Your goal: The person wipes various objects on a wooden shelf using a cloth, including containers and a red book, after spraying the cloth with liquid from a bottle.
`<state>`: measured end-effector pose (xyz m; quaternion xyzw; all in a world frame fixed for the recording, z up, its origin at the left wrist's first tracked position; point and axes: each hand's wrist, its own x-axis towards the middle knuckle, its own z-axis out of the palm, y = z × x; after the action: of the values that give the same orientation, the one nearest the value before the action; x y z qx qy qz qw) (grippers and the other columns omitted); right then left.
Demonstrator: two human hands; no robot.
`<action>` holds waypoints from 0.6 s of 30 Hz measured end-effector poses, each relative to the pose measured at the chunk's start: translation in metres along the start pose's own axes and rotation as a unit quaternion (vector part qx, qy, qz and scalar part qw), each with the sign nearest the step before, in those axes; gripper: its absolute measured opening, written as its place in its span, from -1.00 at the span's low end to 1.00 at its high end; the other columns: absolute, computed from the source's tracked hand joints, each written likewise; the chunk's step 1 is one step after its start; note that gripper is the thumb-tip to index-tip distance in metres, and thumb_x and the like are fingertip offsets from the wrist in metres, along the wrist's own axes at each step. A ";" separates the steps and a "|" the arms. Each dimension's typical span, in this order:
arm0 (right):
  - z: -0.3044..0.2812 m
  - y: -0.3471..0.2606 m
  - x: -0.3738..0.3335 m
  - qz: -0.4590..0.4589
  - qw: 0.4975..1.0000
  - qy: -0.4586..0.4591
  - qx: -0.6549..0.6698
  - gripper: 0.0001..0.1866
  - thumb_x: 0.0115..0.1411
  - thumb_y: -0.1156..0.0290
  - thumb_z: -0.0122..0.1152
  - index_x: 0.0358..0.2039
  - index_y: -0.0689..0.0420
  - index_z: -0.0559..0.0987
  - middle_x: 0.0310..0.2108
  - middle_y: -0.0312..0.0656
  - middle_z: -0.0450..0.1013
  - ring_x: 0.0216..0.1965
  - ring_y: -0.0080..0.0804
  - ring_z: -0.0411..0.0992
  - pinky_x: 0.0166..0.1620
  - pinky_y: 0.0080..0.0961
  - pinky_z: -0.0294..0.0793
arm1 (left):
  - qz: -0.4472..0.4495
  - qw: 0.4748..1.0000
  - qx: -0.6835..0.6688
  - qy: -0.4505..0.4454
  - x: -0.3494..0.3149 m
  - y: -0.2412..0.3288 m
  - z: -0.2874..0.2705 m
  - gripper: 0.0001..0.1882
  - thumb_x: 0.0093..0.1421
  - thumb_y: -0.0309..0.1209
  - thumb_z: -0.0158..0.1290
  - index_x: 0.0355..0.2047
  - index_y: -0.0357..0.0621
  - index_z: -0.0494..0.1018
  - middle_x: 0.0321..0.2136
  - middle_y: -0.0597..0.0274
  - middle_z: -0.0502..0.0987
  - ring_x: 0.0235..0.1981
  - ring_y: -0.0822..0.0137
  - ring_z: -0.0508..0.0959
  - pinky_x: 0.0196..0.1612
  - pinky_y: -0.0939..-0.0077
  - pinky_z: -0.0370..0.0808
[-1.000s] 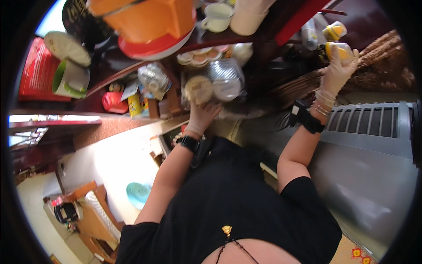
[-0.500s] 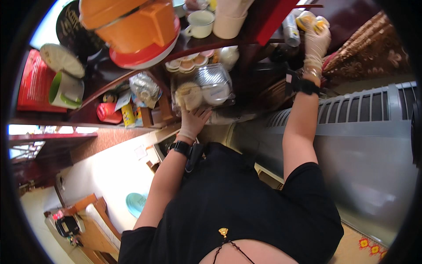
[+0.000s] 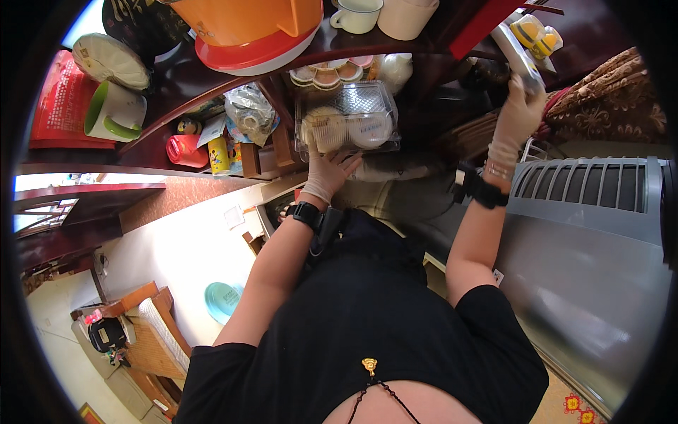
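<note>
My gloved right hand is up at the right end of the shelf. Its fingers are closed around the lower end of a slim white-and-grey can, which is tilted. Just beyond lie two small yellow-and-white objects, apart from the hand. My gloved left hand has its fingers spread at the front of a clear plastic container on the lower shelf, seemingly touching it. Inside the container are a pale ribbed round thing and a white round one.
An orange bucket stands on the upper shelf, near a white mug and a green-and-white mug. Lower compartments hold a foil-like bag and a red cup. A grey slatted appliance stands at the right.
My right hand has left the yellow-and-white objects and taken hold of the can, which has shifted and tilted. My left hand stays at the plastic container. The view has shifted slightly.
</note>
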<state>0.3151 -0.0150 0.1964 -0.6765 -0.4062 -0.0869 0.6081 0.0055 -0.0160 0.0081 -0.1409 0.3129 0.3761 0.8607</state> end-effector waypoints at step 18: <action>0.012 0.062 -0.207 0.557 0.701 -0.413 0.165 -0.58 0.21 -0.05 -0.04 -0.46 0.06 0.49 -0.66 -0.42 0.36 -0.72 -0.67 0.25 -0.68 -0.75 0.14 | -0.024 0.998 0.047 -0.023 -0.005 0.002 0.004 0.27 -0.27 0.44 0.05 0.27 -0.09 -0.17 0.28 0.05 -0.09 0.25 -0.18 -0.03 0.23 -0.11 0.01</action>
<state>0.2158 -0.0919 0.0197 -0.6362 -0.1737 0.6243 0.4187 0.0032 -0.0148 0.0144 -0.0993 0.3072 0.3435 0.8819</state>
